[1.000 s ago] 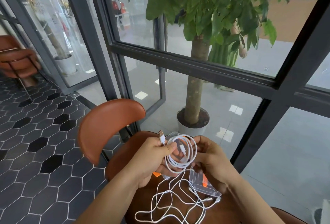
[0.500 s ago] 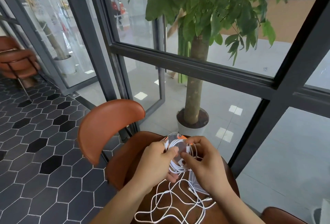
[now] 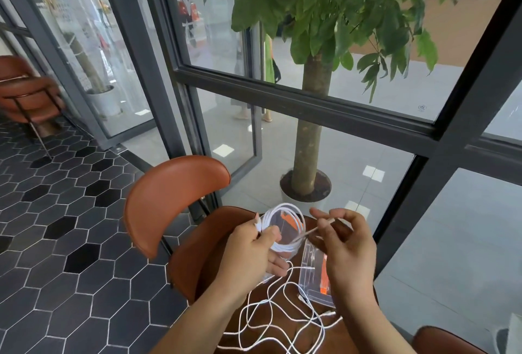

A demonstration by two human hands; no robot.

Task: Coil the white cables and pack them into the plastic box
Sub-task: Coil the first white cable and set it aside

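My left hand [image 3: 251, 252] grips a coiled white cable [image 3: 285, 212], held upright above the brown table [image 3: 214, 240]. My right hand [image 3: 347, 249] pinches the free end of that cable [image 3: 313, 231] beside the coil. A clear plastic box with orange clasps [image 3: 313, 271] lies on the table under my right hand, partly hidden by it. A second clear orange-clasped piece [image 3: 286, 219] shows through the coil. Loose white cables [image 3: 282, 317] lie tangled on the table near me.
A brown chair [image 3: 169, 201] stands at the table's left. Dark window frames [image 3: 310, 99] and glass rise behind the table, with a potted tree [image 3: 309, 133] beyond the glass. Another brown seat edge [image 3: 440, 339] shows at lower right. Hexagon floor tiles lie to the left.
My right hand has drawn the cable's end out to the right of the coil and now pinches it. The coil stays in my left hand, tipped more upright.
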